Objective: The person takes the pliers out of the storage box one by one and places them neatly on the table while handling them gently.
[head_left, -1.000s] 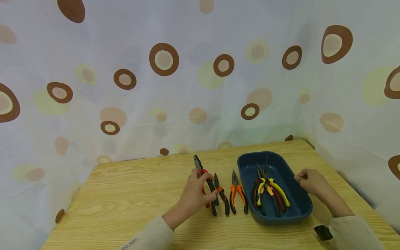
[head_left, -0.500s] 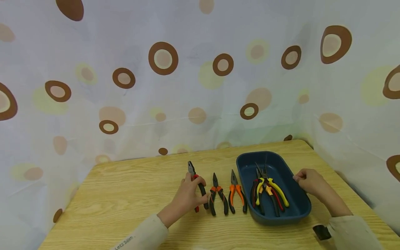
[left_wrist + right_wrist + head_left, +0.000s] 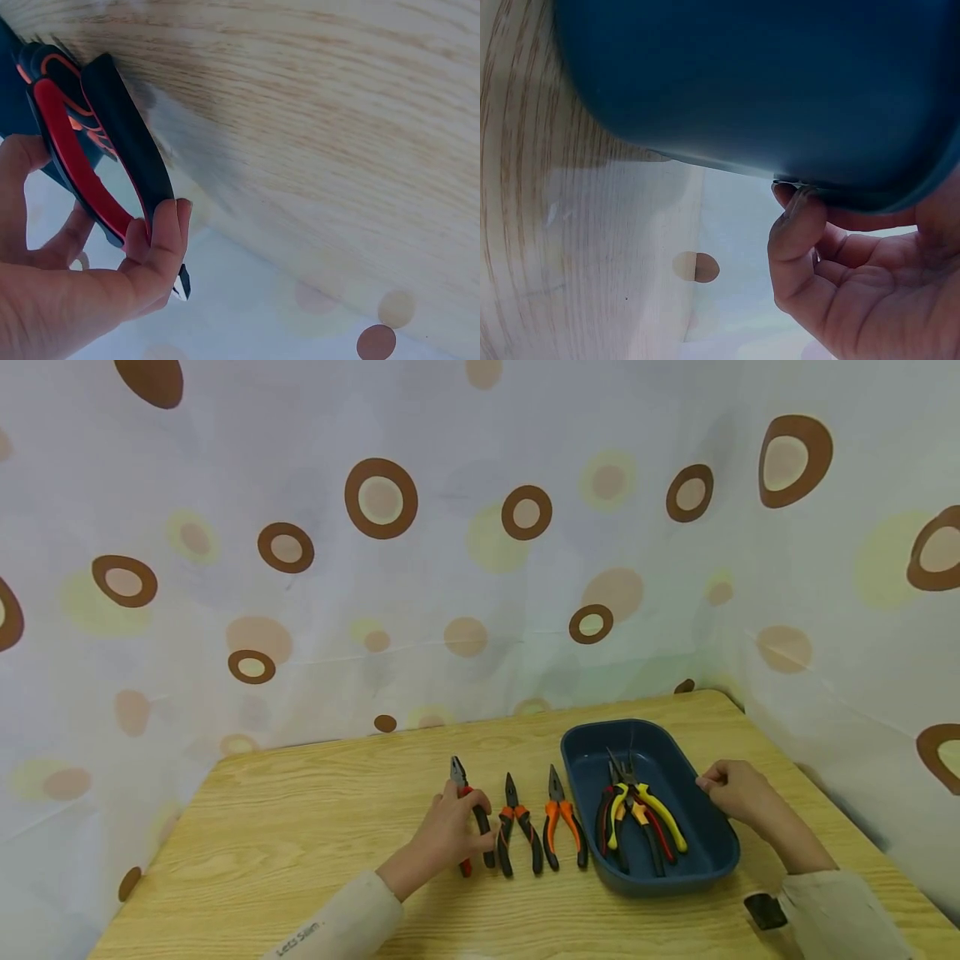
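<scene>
A pair of pliers point(image 3: 133, 142) with red-and-black handles is sitting in the left hand point(image 3: 447, 831), its fingers and thumb gripping the spread handles. The nose is pointing away from the person, just beyond those fingers; whether the tool is touching the surface point(image 3: 300, 810), I can't tell. Just right of the left hand, dark pliers with orange trim point(image 3: 513, 810) are lying with handles apart, and orange-handled pliers point(image 3: 556, 808) are lying next along. Farther right, between the hands, a blue tray point(image 3: 660, 887) is standing, holding a pile of pliers point(image 3: 664, 818) with yellow, red and black handles. The right hand point(image 3: 738, 792) is pinching the tray's near rim between thumb and fingers. Beyond both hands, a spotted cloth point(image 3: 420, 610) is hanging behind the surface.
</scene>
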The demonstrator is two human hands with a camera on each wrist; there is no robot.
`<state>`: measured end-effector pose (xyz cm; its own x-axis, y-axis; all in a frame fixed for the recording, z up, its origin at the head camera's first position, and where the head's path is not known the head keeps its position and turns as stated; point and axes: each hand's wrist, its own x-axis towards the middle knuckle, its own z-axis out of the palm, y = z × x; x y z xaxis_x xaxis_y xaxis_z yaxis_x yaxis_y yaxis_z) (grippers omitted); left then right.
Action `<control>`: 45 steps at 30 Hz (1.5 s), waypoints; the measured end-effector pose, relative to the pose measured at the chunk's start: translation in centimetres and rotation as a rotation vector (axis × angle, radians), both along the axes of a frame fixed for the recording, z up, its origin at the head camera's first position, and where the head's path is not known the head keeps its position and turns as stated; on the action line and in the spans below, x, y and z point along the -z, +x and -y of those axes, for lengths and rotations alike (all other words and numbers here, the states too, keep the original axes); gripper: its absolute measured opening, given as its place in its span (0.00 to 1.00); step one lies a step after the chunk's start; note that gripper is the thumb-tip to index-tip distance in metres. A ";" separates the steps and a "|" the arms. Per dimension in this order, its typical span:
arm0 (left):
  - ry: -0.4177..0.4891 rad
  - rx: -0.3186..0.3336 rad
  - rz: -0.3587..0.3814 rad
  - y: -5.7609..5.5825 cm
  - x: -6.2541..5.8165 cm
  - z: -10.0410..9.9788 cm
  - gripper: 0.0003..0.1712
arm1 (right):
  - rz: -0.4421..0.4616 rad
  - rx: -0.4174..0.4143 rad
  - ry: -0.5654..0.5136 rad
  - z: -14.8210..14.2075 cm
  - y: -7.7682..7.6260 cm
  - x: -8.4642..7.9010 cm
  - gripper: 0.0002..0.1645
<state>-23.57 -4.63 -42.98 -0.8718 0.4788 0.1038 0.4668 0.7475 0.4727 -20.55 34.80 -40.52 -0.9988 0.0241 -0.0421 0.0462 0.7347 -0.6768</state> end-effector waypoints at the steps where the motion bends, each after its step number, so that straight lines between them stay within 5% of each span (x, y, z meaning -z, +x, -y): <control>1: -0.006 0.004 0.007 0.0 0.0 0.0 0.13 | -0.003 -0.001 -0.003 0.0 0.0 0.0 0.13; 15: -0.036 0.117 0.095 -0.9 0.6 0.3 0.09 | 0.005 0.007 0.024 0.0 -0.1 0.0 0.13; 36: -0.241 0.089 0.162 -0.7 -0.1 -0.4 0.15 | 0.016 0.010 0.027 -0.2 0.0 -0.1 0.14; 45: -0.245 0.103 0.179 -0.3 -0.7 -0.3 0.17 | 0.012 0.010 0.036 0.0 -0.2 -0.3 0.14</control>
